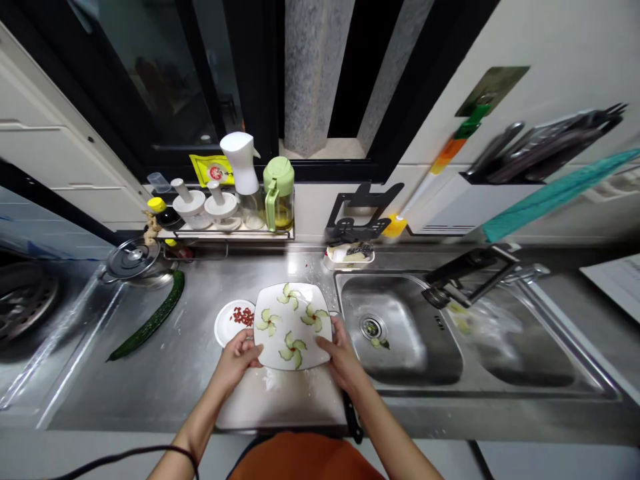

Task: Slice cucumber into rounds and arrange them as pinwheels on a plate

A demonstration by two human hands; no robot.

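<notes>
Between both hands is a white squarish plate (293, 325) carrying several pinwheel flowers of green-edged cucumber slices (292, 350). My left hand (237, 360) grips its left edge, thumb on the rim and fingers beneath. On the right edge, my right hand (340, 353) holds on the same way. Behind the plate's left side sits a small white dish (225, 324) of red berry-like bits (243, 316). Below the plate lies a pale cutting board (283, 403), partly covered by it. A black-handled knife (353, 420) rests at the board's right edge, its blade mostly hidden by my right arm.
A whole cucumber (150, 323) lies at left near a lidded pot (133, 260). Along the wall, a rack (225, 233) carries condiment jars and an oil jug (279, 193). To the right is a double sink (400, 333) with a black faucet (460, 277); peel scraps lie by its drain.
</notes>
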